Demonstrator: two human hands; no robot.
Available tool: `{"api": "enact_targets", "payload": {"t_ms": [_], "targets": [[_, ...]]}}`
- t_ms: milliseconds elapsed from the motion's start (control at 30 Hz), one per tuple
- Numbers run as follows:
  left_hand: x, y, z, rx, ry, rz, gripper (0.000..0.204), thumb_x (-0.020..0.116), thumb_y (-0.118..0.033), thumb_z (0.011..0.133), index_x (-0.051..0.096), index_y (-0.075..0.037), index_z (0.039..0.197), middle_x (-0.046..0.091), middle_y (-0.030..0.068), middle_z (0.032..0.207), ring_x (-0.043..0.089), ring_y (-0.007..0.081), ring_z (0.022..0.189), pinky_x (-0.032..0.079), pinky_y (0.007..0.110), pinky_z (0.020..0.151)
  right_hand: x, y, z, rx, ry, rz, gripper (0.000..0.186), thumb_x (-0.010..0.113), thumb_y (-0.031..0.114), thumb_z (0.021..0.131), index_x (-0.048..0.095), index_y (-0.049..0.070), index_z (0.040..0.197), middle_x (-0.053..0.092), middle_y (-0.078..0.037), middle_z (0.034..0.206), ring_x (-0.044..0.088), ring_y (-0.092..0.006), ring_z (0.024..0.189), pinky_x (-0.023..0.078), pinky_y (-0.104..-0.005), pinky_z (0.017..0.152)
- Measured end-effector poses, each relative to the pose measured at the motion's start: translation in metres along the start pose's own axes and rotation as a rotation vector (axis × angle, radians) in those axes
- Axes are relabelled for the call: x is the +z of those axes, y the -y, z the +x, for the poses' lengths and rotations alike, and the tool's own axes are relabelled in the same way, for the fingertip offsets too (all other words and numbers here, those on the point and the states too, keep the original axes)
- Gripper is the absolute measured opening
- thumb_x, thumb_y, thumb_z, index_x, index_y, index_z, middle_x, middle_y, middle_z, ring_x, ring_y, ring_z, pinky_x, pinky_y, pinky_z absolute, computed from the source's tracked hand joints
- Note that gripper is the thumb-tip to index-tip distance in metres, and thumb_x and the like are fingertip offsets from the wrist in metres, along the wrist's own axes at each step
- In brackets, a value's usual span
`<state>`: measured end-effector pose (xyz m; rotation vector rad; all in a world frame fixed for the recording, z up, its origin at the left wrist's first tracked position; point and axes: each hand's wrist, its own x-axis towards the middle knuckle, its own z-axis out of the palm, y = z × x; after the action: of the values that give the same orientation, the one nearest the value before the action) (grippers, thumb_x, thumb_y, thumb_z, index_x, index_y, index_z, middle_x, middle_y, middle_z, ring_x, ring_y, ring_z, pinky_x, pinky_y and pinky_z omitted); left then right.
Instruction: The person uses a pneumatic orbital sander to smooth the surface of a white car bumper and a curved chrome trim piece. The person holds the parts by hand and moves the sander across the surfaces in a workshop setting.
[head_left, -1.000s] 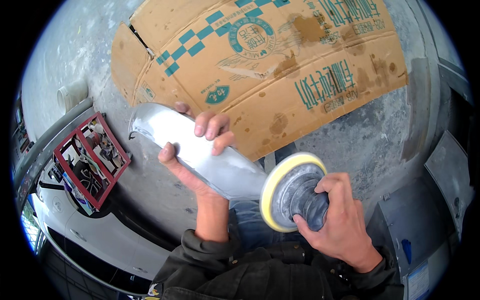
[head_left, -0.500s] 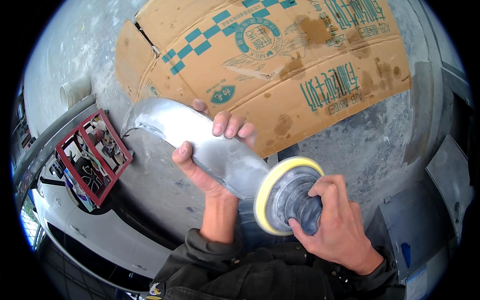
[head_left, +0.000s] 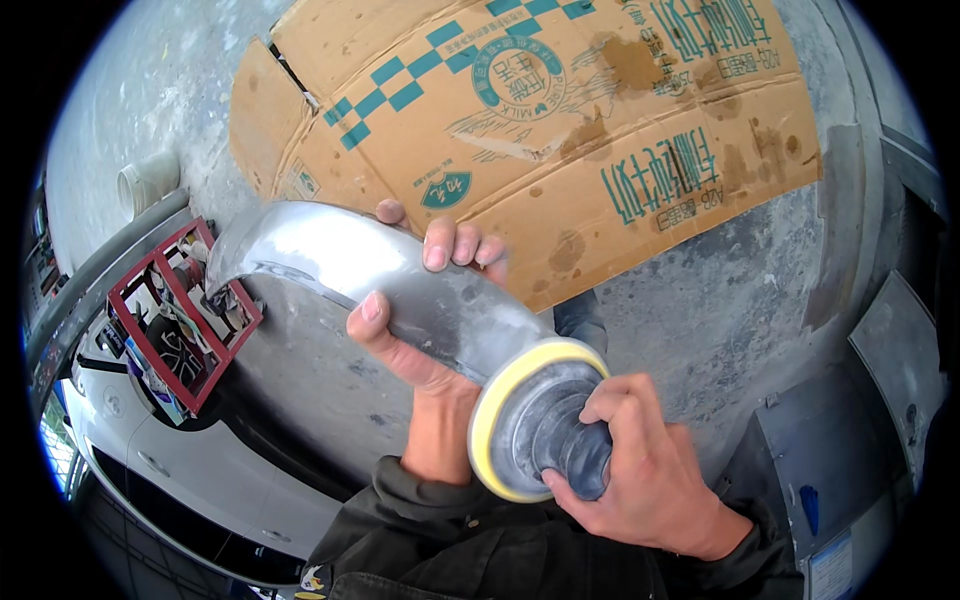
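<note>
My left hand [head_left: 420, 330] wraps a curved grey metal panel [head_left: 370, 275]; my right hand [head_left: 640, 470] grips a yellow-rimmed sander [head_left: 530, 425] pressed to it, above flattened cardboard [head_left: 560, 110].

The left hand [head_left: 420, 330] wraps around a curved grey metal panel [head_left: 370, 275]. The right hand [head_left: 650, 470] grips a round sander [head_left: 535, 425], its yellow pad touching the panel's near end. A flattened cardboard box [head_left: 560, 130] lies behind the panel.
</note>
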<state>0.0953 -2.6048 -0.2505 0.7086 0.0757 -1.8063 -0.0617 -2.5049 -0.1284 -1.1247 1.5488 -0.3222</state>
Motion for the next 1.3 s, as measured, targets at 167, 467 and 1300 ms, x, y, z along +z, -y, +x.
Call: {"api": "enact_targets", "payload": {"t_ms": [167,467,1300], "targets": [[0.0,-0.001,0.001,-0.004,0.0,-0.008,0.067,0.075,-0.042,0.075,0.048,-0.019,0.132,0.052,0.0041,0.09,0.048,0.0204,0.089,0.042,0.038,0.088,0.007,0.003,0.0,-0.024,-0.043,0.058,0.058,0.087,0.023,0.074,0.051,0.006,0.116,0.055,-0.013,0.113,0.07,-0.0305,0.07,0.056,-0.0384,0.053],[-0.003,-0.003,-0.001,0.004,0.016,-0.024,0.066,0.074,-0.042,0.077,0.048,-0.019,0.133,0.051,0.0044,0.092,0.047,0.0202,0.09,0.042,0.037,0.085,0.011,0.003,0.003,-0.05,-0.041,0.09,0.058,0.087,0.021,0.075,0.05,0.005,0.116,0.053,-0.015,0.114,0.069,-0.0321,0.075,0.058,-0.0396,0.057],[0.0,0.0,-0.001,-0.052,0.019,-0.017,0.068,0.074,-0.046,0.077,0.047,-0.019,0.134,0.05,0.004,0.091,0.046,0.02,0.088,0.043,0.038,0.082,0.005,-0.007,0.0,-0.03,-0.09,0.005,0.059,0.088,0.018,0.073,0.05,0.006,0.117,0.053,-0.014,0.114,0.07,-0.0325,0.076,0.058,-0.0406,0.06]]}}
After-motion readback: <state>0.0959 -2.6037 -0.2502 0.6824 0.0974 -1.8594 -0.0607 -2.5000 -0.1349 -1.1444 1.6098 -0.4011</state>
